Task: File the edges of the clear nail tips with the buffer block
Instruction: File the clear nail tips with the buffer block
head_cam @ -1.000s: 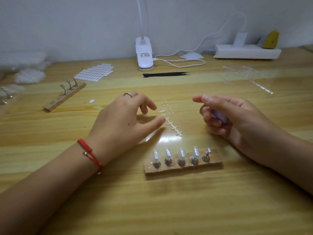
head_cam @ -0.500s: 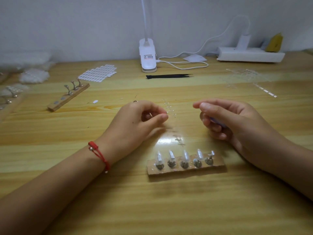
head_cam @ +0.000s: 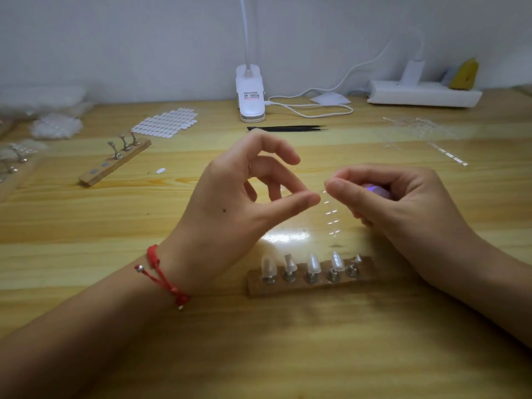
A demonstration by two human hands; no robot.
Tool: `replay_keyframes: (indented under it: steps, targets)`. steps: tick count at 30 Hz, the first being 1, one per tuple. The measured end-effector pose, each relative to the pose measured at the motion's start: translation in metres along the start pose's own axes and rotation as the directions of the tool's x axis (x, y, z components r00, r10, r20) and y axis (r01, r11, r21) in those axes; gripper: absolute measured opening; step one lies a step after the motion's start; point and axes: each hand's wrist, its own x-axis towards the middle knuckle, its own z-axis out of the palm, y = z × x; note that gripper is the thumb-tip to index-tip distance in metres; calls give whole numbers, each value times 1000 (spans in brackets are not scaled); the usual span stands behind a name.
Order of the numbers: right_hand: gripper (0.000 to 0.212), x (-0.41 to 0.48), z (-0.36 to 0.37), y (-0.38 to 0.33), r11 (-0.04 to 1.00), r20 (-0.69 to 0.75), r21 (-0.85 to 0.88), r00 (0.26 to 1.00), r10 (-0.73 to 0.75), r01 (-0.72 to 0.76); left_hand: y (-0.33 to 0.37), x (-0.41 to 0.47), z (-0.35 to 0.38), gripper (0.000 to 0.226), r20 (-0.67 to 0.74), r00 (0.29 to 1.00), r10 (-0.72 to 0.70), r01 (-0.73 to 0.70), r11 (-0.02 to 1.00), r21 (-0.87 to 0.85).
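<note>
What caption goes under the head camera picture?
Left hand and right hand, which grips a purple block, meet at a strip of clear nail tips.

buffer (head_cam: 373,189): purple sliver only; the rest is hidden inside the right hand (head_cam: 403,208).
tip strip (head_cam: 331,212): clear and faint; edges too small to read.
lamp (head_cam: 250,90): neck cut by the top edge.
bags (head_cam: 54,125): blurred, far left.

Dim, soft overhead light, white glare patch on the wooden table (head_cam: 283,237), hazy focus, left edge blurred
</note>
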Motion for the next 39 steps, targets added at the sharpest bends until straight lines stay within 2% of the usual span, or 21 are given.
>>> replay_keyframes:
  steps: [7, 12, 15, 21, 24, 27, 30, 31, 33, 35, 39]
  targets:
    - [20, 1, 0, -6, 999, -29, -33, 999, 22, -23, 4, 0, -1, 41, 0, 987, -162, 156, 952, -262]
    - [27, 0, 0, -8, 998, 47, -2, 997, 57, -57, 0, 1, -3, 45, 96, 964, -250, 267, 883, -386]
    - [24, 0, 0, -8, 997, 84, -11, 994, 73, -72, -1, 1, -3, 42, 146, 957, -252, 291, 842, -454]
    - [20, -1, 0, -8, 994, 123, 18, 987, 103, -106, -1, 2, -5, 42, 209, 951, -229, 302, 836, -458]
    - [20, 0, 0, -8, 996, 30, 8, 995, 94, -94, 0, 3, -4, 47, 113, 968, -223, 249, 897, -365]
    - [13, -1, 1, -10, 996, -87, -44, 993, 73, -77, 3, 1, -1, 37, 37, 983, -183, 186, 941, -281]
    - [30, 2, -2, -6, 977, -64, -56, 978, 200, -203, 3, 1, -2, 34, -28, 985, -168, 155, 954, -257]
    - [33, 4, -2, -3, 963, -38, -7, 963, 268, -268, 2, 1, -2, 34, -42, 983, -181, 164, 951, -262]
    - [29, 9, -3, 0, 916, -14, 199, 933, 359, -349, -2, 0, -3, 34, -46, 974, -223, 202, 939, -278]
    - [37, 12, -4, 1, 847, 17, 405, 929, 370, -345, -6, -1, -2, 35, -26, 965, -263, 244, 924, -294]
    - [31, 9, -7, 5, 774, 133, 523, 931, 339, -357, -13, -3, 2, 32, 23, 953, -302, 290, 887, -360]
